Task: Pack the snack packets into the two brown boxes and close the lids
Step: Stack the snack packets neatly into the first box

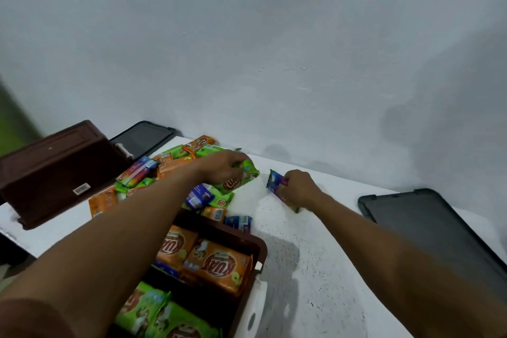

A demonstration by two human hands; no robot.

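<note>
A glossy green packet (248, 174) is clamped in the grip of the left hand (223, 167), with the fingers curled over its crinkled top. It is held at the far side of a loose heap of foil packets (164, 170) lying on the white, black-speckled tabletop (315, 269). The grip of the right hand (300, 189) is closed on a slim blue-and-purple packet (275, 182), which is held down against the tabletop, apart from the heap.

The near brown box (259, 247), a round-cornered plastic tub with a white latch (256, 307), is seen open at the bottom edge. Flat orange packets (216, 266) and green pillow-shaped packets (162, 318) are laid inside it. A second brown box (55, 170), tilted and marked with a barcode sticker (81, 189), is seen at the left, beside the heap. Two dark, smooth, rectangular lids are laid flat: a far lid (142, 137) behind the second box and a right lid (428, 225) on the tabletop's right side.
</note>
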